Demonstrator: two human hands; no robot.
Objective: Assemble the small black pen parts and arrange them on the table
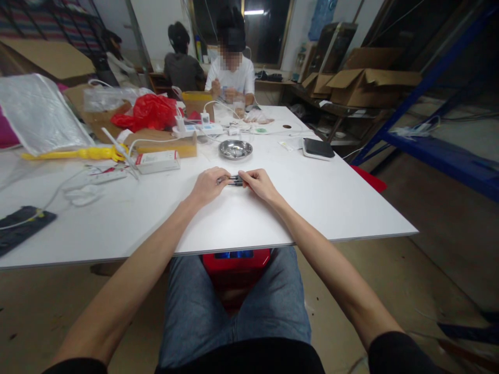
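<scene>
Both of my hands meet over the white table (327,202). Between them lies a small bundle of thin dark rods (235,180), with grey and metallic glints; their exact kind is too small to tell. My left hand (211,184) pinches the left end, fingers curled round it. At the other end, my right hand (258,183) grips with thumb and fingers, covering that tip. Just beyond the hands rests a shiny round metal dish (235,149) with some small dark items inside, too small to name.
Left of the dish are a small white-and-red box (158,161), a power strip (198,128), cables and a red plastic bag (148,111). A black-topped device (318,148) lies at right. Across the table sits a person in white (245,78); others are behind.
</scene>
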